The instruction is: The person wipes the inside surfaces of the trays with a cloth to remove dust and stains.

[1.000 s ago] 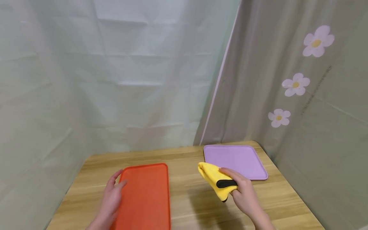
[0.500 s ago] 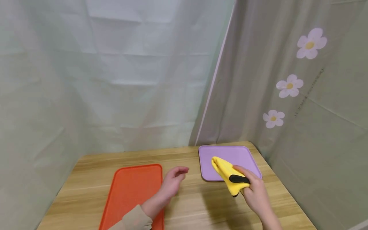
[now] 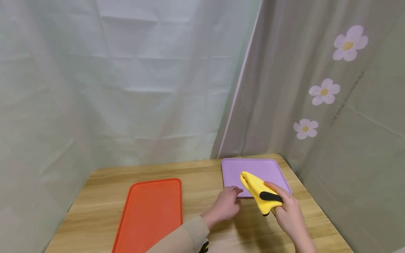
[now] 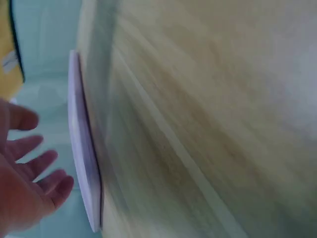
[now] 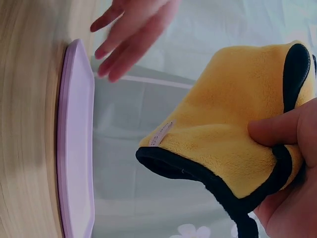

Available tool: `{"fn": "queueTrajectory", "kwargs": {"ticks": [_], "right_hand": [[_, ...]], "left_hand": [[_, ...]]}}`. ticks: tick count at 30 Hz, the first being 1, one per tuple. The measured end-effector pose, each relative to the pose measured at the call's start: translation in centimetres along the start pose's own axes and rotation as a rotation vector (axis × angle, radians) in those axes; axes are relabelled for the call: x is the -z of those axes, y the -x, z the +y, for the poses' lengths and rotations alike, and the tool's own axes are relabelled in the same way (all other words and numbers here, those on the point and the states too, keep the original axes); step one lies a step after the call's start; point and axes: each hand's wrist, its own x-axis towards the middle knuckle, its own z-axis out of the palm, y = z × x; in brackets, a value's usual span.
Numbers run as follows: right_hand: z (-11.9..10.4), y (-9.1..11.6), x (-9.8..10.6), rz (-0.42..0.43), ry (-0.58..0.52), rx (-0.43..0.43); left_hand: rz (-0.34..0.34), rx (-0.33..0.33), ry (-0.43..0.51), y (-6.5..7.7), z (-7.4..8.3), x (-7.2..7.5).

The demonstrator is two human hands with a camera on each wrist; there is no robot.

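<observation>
From the wrist views only, we are seeing a pale label (image 5: 162,134) on the plush folded yellow cloth (image 3: 255,188) the right hand (image 3: 290,210) is pinching, the left hand (image 3: 227,204) hovering alongside, fingers loosely extended, near the rectangular purple tray (image 3: 232,171)

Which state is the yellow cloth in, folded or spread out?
Folded: the right hand grips the yellow cloth in layers, and its black edging doubles back in the right wrist view.

Loose left hand (image 3: 226,205) near right hand (image 3: 289,210)
</observation>
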Motion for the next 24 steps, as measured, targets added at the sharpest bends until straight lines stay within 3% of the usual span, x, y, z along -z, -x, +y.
{"fn": "queueTrajectory", "kwargs": {"ticks": [3,7,13,24], "right_hand": [[0.0,-0.1,0.1,0.000,0.004,-0.002],[0.0,-0.1,0.1,-0.009,-0.004,0.012],[-0.4,-0.7,-0.1,-0.015,-0.019,0.032],[-0.7,-0.6,-0.1,-0.021,-0.023,0.037]], "left_hand": [[-0.104,0.011,-0.158,-0.2,0.4,-0.4],[-0.191,0.065,-0.190,0.1,0.1,-0.8],[-0.187,0.050,-0.186,0.2,-1.0,-0.7],[-0.213,0.042,-0.188,0.6,-1.2,-0.2]]}}
